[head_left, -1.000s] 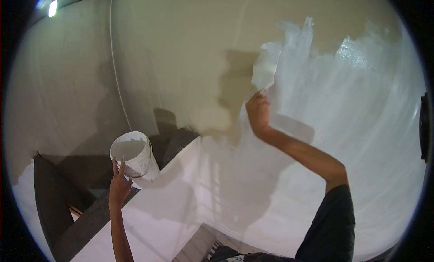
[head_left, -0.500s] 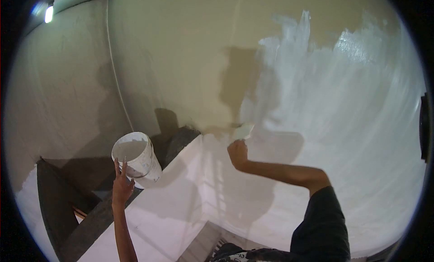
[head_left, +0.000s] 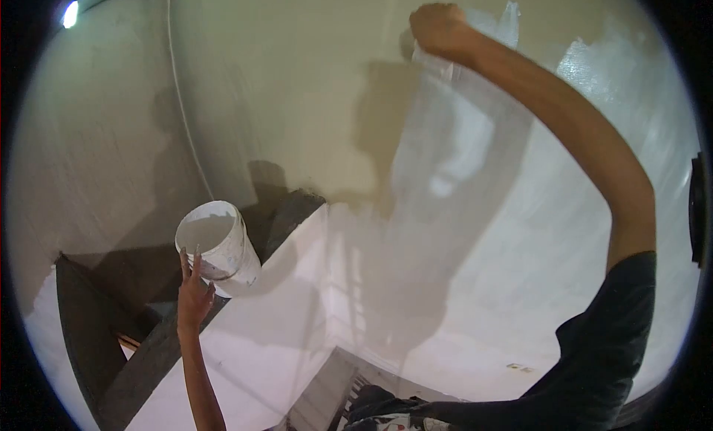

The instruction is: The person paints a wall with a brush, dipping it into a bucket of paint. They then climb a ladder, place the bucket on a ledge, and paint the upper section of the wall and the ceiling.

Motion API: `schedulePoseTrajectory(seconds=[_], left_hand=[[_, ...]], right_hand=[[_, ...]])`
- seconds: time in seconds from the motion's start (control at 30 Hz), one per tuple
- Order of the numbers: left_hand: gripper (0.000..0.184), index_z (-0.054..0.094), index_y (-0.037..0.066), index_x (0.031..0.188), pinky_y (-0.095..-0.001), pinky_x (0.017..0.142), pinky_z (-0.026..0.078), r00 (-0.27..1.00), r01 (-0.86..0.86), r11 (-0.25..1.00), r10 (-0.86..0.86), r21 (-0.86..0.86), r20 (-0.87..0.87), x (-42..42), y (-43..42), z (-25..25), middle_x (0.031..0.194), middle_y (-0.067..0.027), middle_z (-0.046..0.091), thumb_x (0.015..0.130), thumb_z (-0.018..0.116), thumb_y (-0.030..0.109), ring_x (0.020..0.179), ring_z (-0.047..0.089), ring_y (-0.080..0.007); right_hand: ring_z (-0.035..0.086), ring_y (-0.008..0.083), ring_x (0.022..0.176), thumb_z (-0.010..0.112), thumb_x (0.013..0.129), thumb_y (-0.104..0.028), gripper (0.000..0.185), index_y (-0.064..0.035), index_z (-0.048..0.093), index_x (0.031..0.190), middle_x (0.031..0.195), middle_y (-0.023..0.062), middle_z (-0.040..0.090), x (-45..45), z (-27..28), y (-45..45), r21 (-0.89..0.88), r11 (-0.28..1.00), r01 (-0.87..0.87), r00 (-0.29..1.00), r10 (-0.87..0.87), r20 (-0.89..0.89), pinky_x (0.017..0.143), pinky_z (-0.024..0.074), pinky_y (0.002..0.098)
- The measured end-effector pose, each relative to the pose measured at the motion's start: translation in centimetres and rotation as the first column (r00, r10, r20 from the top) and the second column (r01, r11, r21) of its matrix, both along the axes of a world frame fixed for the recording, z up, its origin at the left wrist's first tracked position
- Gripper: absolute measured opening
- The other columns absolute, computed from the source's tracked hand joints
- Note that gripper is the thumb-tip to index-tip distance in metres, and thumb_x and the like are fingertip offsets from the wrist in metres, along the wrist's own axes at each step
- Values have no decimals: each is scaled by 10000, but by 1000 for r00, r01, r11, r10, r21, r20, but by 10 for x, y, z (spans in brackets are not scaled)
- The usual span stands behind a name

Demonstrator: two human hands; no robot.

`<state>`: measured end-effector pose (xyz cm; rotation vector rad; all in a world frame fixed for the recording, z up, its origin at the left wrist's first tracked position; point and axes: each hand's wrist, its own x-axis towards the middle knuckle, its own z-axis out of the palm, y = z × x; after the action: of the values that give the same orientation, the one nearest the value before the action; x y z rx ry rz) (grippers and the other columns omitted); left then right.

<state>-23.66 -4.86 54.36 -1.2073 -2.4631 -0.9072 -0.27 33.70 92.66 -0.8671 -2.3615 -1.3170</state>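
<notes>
1 head view — facing wall, angled down

Head cam: R hand up high at tan wall, closed on pale tool, mostly hidden by fist. Wht coat on wall below & to R, upper edge uneven. L hand low on L side, 2 fingers extended vs. near side of wht bucket, approx. at rim. Dk ledge next to bucket. Lamp lit, top L. Dk sleeve on R arm.

A dark ledge topping the white wall carries a smeared bucket.
</notes>
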Motion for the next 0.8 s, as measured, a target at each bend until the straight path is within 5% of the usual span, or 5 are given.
schedulePoseTrajectory(seconds=[0.1, 0.2, 0.4, 0.53, 0.8], left_hand=[[811, 238, 103, 1376, -420, 746, 514, 999, -28, 999, 29, -17, 28, 7, 3, 8, 1469, -160, 64, 684, 633, -48, 993, 537, -426], [793, 253, 88, 1371, -419, 746, 514, 998, -44, 999, 45, -18, 33, 4, 5, 3, 1472, -145, 64, 687, 630, -49, 991, 540, -421], [784, 271, 85, 1365, -423, 772, 511, 1000, -31, 1000, 31, 0, 0, -1, 4, -2, 1471, -141, 76, 682, 630, -55, 1014, 530, -412], [806, 265, 108, 1371, -425, 794, 506, 997, -26, 1000, 25, 13, 77, 5, 5, 7, 1471, -140, 81, 675, 636, -56, 1048, 512, -410], [817, 245, 133, 1382, -420, 791, 509, 999, -10, 1000, 11, 14, -41, 2, 4, -2, 1472, -140, 78, 687, 640, -38, 1057, 508, -412]], right_hand=[[625, 188, 685, 576, 801, -142, 140, -23, 640, 838, 769, 107, 639, -4, 23, 9, 326, 944, 43, 998, -29, -48, 545, 463, 313], [652, 235, 719, 603, 681, -28, 88, -70, 667, 726, 759, 112, 660, 5, -5, -27, 326, 945, 11, 1000, -20, 24, 561, 511, 325], [572, 160, 580, 599, 708, 3, 90, -82, 589, 683, 663, 30, 537, 5, -167, 11, 351, 936, 3, 946, 111, -305, 456, 433, 291], [474, 92, 557, 566, 740, 2, 132, -91, 548, 650, 627, -4, 458, -1, -263, 24, 397, 868, 298, 950, -312, -32, 391, 294, 238], [427, 84, 515, 559, 691, 32, 241, 43, 626, 923, 635, 42, 495, 18, -465, -3, 527, 811, 253, 898, -400, 185, 347, 226, 222]])
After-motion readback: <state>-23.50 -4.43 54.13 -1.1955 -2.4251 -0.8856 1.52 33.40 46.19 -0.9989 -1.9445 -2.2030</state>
